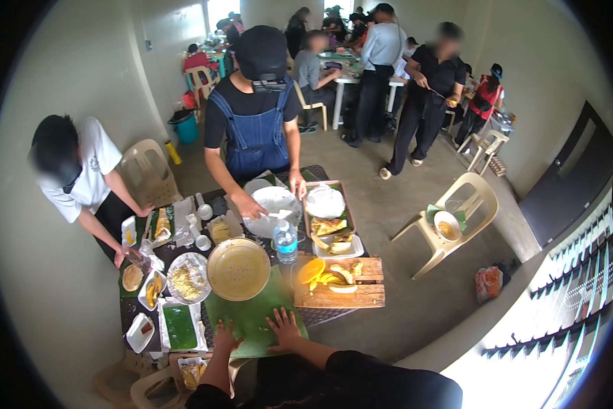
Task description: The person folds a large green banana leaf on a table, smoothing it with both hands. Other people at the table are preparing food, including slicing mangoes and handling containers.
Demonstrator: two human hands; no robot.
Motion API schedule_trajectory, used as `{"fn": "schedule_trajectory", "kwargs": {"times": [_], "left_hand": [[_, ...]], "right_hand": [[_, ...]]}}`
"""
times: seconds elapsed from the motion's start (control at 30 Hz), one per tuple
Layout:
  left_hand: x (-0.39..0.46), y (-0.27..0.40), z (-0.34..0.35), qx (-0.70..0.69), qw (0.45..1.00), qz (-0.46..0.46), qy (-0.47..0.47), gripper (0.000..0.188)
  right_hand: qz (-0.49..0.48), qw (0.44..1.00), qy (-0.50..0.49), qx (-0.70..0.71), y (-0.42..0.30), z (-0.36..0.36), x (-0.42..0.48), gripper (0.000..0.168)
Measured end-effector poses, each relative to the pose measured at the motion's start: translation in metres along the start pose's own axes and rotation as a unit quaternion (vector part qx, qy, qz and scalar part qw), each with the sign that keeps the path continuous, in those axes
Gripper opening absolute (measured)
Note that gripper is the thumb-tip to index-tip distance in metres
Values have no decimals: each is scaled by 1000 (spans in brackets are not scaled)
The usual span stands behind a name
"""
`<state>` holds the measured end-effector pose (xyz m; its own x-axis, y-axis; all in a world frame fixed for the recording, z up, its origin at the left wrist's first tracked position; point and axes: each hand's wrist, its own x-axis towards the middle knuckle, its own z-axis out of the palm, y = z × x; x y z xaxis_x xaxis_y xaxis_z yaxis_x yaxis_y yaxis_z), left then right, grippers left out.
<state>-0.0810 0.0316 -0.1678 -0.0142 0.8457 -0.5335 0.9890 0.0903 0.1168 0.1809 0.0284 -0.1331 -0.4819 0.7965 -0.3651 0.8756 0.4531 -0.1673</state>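
A large piece of green banana leaf (258, 327) lies flat at the near edge of the table. My left hand (226, 337) rests on its left side with fingers spread. Toward its right side, my right hand (285, 327) also lies palm down, fingers apart. Neither hand holds anything. Just beyond the leaf sits a wide cream plate (239, 269) with bits of residue. To the right, a wooden board (306, 296) carries yellow mango slices (311, 271) and banana pieces (342, 288). On the left stands a foil-lined tray (202, 337) with a leaf piece inside.
A water bottle (285, 243) stands upright behind the board. Grated yellow food (187, 281) fills a plate at left. Across the table a person (258, 117) works over a white bowl (270, 197); another person (81, 168) leans at left. A plastic chair (470, 194) holds a bowl at right.
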Motion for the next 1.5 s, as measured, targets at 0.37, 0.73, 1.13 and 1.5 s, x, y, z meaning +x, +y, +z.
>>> {"fn": "schedule_trajectory", "kwargs": {"times": [0.37, 0.73, 1.13, 1.5], "left_hand": [[-9, 4, -10, -3, 1000, -5, -13, 95], [-7, 1, -2, -5, 1000, 3, 18, 91], [-7, -2, 7, 3, 999, 2, 36, 90], [-6, 5, -11, 13, 1000, -3, 8, 96]], "right_hand": [[1, 1000, 9, -4, -2, 2, 1, 109], [8, 1000, -13, -27, -2, 5, 6, 111], [-6, 999, 1, -35, -5, 4, 1, 111], [-4, 1000, 9, -6, -2, 12, 4, 112]]}}
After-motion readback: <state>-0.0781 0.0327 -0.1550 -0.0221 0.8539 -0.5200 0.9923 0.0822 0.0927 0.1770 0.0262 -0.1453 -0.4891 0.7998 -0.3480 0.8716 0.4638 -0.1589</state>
